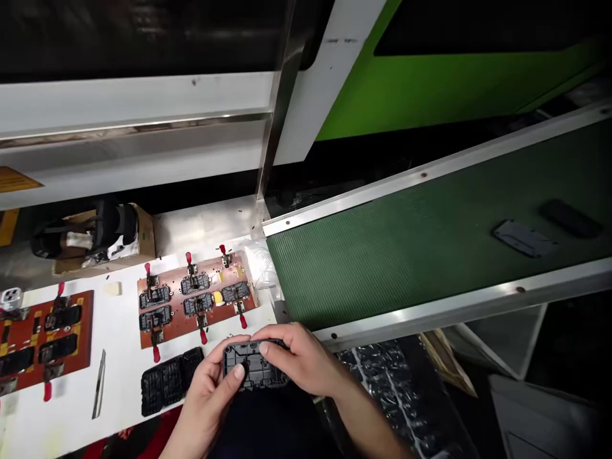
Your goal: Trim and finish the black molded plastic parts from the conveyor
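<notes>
Between my two hands I hold a black molded plastic housing [255,366], its ribbed inner side facing up, close to my body. My left hand [213,389] grips its left end, thumb pressed on the inside. My right hand [299,360] holds its right end, thumb over the upper edge. To the left, more black plastic housings [165,382] lie on the white table. Beyond them is a copper-coloured fixture board [176,328] with red-handled toggle clamps [189,258] and several black housings set in it.
A green conveyor belt [382,255] on the right carries two dark parts [523,238]. A second fixture board [86,331] and a utility knife [99,384] lie at left. Behind stands a cardboard box [146,233]. Plastic-wrapped black parts [401,389] sit below the conveyor.
</notes>
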`<state>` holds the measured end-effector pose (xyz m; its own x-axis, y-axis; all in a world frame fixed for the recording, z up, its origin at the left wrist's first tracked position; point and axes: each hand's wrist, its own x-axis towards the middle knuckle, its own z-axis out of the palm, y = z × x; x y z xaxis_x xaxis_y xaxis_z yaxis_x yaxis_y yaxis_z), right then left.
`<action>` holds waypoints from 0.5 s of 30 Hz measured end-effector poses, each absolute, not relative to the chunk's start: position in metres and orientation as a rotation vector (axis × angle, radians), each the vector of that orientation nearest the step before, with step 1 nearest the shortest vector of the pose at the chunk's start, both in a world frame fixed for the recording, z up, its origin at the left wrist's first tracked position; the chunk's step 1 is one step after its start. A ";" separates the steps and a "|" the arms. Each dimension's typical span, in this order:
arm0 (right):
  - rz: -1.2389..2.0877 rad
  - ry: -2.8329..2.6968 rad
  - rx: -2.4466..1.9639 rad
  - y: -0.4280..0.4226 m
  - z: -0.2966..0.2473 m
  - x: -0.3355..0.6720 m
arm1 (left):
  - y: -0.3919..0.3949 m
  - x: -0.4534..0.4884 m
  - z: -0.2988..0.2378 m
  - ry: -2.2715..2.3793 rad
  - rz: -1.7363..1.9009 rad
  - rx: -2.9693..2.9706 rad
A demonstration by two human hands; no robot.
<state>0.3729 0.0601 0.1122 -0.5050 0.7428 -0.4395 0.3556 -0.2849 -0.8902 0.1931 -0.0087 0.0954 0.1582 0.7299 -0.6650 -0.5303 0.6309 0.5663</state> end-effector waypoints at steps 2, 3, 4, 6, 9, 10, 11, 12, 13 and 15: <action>1.893 -1.668 -1.322 0.069 0.115 0.373 | -0.008 0.189 0.104 1.109 0.934 0.204; 1.905 -1.672 -1.309 0.073 0.115 0.373 | -0.008 0.188 0.106 1.130 0.942 0.213; 1.905 -1.675 -1.310 0.075 0.115 0.372 | -0.007 0.187 0.106 1.159 0.946 0.228; 1.880 -1.723 -1.349 0.076 0.112 0.369 | -0.004 0.185 0.099 1.223 0.945 0.246; 1.792 -2.036 -1.427 0.073 0.101 0.365 | 0.002 0.174 0.073 1.369 0.898 0.304; 1.764 -2.153 -1.456 0.072 0.097 0.364 | 0.004 0.168 0.062 1.432 0.878 0.356; 1.745 -2.223 -1.491 0.072 0.092 0.363 | 0.007 0.161 0.051 1.485 0.852 0.423; 1.741 -2.220 -1.535 0.072 0.086 0.361 | 0.009 0.154 0.040 1.518 0.810 0.507; 1.759 -2.154 -1.568 0.073 0.081 0.358 | 0.011 0.147 0.031 1.520 0.753 0.602; 1.831 -1.992 -1.546 0.077 0.067 0.349 | 0.018 0.136 0.018 1.447 0.604 0.800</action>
